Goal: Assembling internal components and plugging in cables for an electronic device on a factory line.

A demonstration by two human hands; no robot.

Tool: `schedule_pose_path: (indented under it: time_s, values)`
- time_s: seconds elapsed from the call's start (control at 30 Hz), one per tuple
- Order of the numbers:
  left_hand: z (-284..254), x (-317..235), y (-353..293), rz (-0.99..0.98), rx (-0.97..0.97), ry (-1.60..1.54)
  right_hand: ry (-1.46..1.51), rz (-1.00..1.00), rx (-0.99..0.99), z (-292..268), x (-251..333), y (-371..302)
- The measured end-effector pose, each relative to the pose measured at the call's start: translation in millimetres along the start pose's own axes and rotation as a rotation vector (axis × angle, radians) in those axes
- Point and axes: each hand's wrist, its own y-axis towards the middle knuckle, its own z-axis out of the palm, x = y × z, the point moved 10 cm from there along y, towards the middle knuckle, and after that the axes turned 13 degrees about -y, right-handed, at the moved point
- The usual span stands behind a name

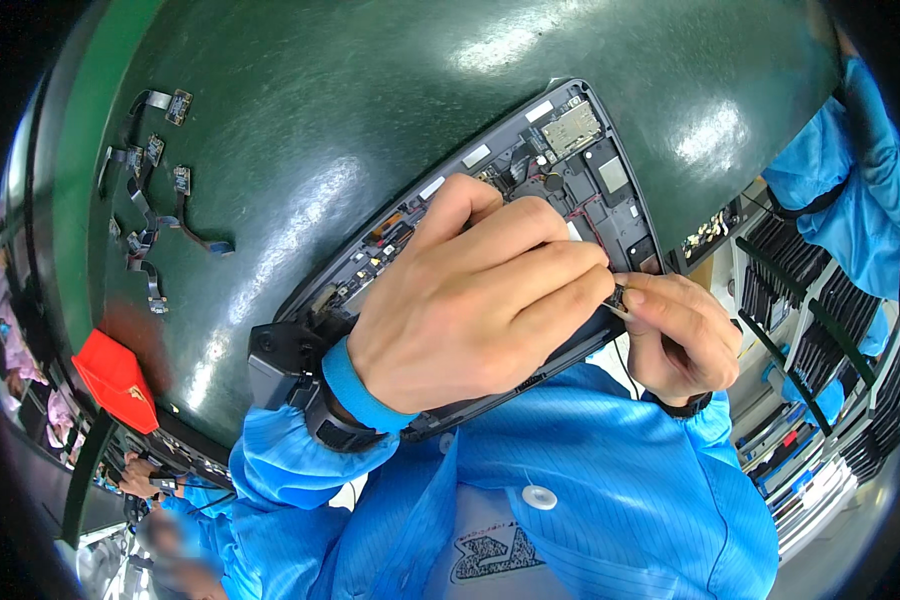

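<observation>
An opened black laptop base [625, 225] lies slanted before me, with small boards, thin wires and pale labels inside. My left hand [480, 290] reaches across it, back up, fingers bent and bunched toward the right. Its thumb is hidden, and its fingertips meet a small dark part [617, 297] at the near right edge of the laptop base. My right hand [685, 330] pinches that part between thumb and fingers, with a pale strip beside the thumb. The exact kind of the part is too small to tell.
Several small circuit boards with ribbon cables [180, 180] lie on the green mat [270, 70] at the left. A red box-shaped thing [116, 380] stands by the left edge. Racks of dark flat panels [835, 340] and a blue-sleeved person [820, 170] are at the right.
</observation>
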Motion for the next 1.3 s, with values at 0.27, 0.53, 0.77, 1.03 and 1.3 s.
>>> schedule_pose_path:
  time_s: [0.27,0.53,0.77,1.03,1.3]
  values:
    - [-8.7,8.6,0.2,-0.062,-0.089,-0.12,0.008,0.071,-0.049,-3.6,-1.8,-0.8]
    - [-5.0,2.0,-0.1,-0.014,0.021,-0.026,-0.05,0.007,0.024,-2.1,6.3,0.9]
    - [-4.7,0.7,4.7,-0.05,-0.048,0.018,0.092,0.432,0.02,-3.9,-26.3,-9.7]
    - [-8.5,-0.9,-1.5,-0.029,-0.064,0.255,0.201,0.758,0.01,-0.5,-47.6,-2.3]
    - [-1.3,-8.1,4.0,-0.008,-0.139,0.233,0.573,0.882,0.179,19.6,-62.6,-6.4]
